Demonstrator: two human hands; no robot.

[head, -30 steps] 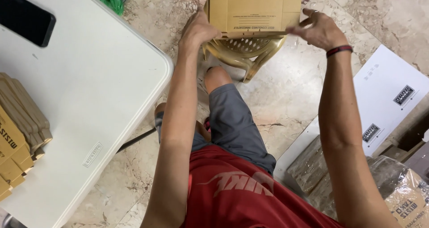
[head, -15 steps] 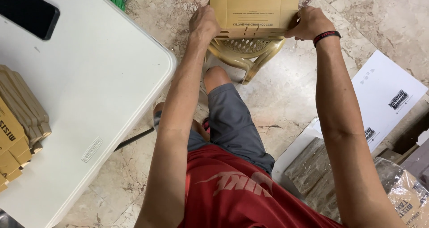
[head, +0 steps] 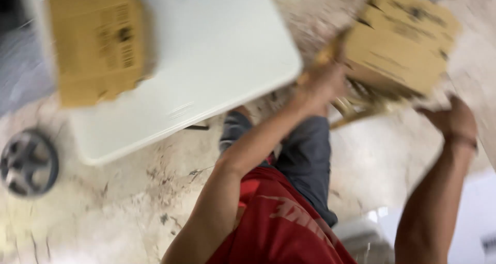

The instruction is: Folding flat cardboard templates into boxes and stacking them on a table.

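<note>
A tan cardboard box point(head: 400, 39) is being gripped at its sides by the left hand point(head: 320, 85) and right hand point(head: 452, 120), tilted above a tan plastic stool point(head: 361, 106). The picture is blurred; flaps cannot be judged. Flat cartons point(head: 98, 41) are lying unassembled on the white table point(head: 217, 52).

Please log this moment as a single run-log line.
left hand: gripping brown cardboard box | right hand: under box edge | white plastic table: flat cardboard stack | view blurred
</note>
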